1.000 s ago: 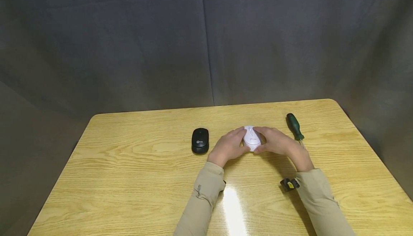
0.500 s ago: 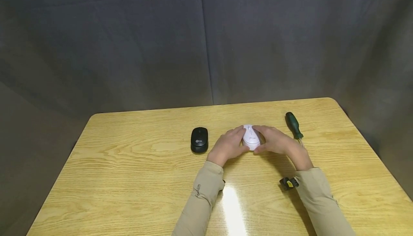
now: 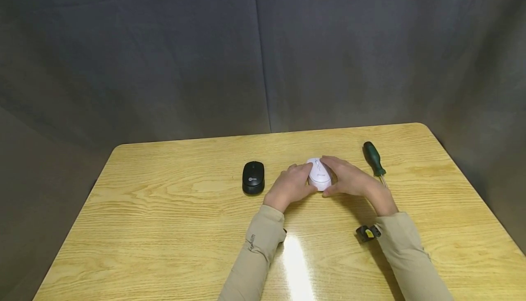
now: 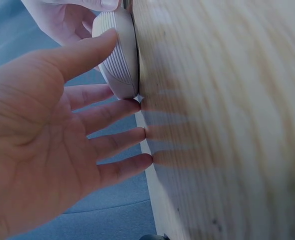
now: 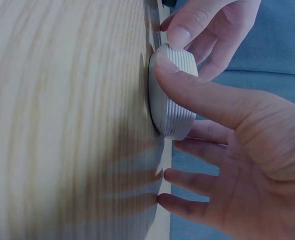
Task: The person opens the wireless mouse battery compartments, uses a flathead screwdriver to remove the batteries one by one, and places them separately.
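Note:
A white computer mouse (image 3: pixel 319 176) lies on the wooden table, its ridged back end towards me. From its left side my left hand (image 3: pixel 290 186) holds it, thumb on the ridged end and forefinger by the front. My right hand (image 3: pixel 351 180) grips it from the right in the same way. In the left wrist view the thumb presses the ridges of the mouse (image 4: pixel 118 67), while the other fingers (image 4: pixel 120 141) spread with their tips at the tabletop. The right wrist view has the right thumb over the side of the mouse (image 5: pixel 173 117).
Left of the hands sits a black computer mouse (image 3: pixel 253 177). A screwdriver (image 3: pixel 373 158) with a dark green handle lies to the right, its shaft partly behind the right wrist. Dark grey cloth (image 3: pixel 185 63) hangs behind the table (image 3: pixel 164 228).
The head view has shifted slightly. My right forefinger has edged forward a little beside the white mouse; both hands stay around it.

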`<state>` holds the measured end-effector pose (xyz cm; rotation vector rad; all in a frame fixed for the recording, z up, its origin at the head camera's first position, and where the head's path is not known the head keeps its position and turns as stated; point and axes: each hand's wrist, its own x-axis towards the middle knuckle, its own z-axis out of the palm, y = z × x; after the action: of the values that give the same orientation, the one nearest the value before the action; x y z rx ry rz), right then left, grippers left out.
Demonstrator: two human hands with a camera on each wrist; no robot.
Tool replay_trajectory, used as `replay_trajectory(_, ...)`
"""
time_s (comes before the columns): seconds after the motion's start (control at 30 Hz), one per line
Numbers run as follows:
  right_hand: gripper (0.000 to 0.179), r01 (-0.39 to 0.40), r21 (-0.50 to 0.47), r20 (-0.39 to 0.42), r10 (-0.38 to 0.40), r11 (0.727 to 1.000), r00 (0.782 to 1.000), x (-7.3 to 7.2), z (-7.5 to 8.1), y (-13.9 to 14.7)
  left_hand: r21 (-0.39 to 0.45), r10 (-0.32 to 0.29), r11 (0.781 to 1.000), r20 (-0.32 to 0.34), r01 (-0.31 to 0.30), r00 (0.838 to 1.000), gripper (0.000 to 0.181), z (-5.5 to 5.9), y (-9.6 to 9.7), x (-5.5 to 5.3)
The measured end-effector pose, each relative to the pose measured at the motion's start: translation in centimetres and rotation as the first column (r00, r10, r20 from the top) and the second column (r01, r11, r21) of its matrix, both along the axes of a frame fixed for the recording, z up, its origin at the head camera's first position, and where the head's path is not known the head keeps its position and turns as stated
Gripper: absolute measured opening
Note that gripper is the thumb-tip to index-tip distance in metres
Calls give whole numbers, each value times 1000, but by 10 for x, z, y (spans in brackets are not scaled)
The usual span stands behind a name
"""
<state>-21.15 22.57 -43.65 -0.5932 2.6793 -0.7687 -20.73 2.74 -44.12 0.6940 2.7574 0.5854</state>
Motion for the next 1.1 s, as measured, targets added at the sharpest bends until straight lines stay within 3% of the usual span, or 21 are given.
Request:
replay_trajectory(0.6,90,19,-26,-43,-20,999,999,-4,-2,-1,-20,-17,1000,-6,17,1000,67,3,0,2)
replay_trajectory(1.1,86,4,-59,-56,-7,998,998,-4,-5,4,-44,-39,998,-63,37,997,67,-1,0,-1)
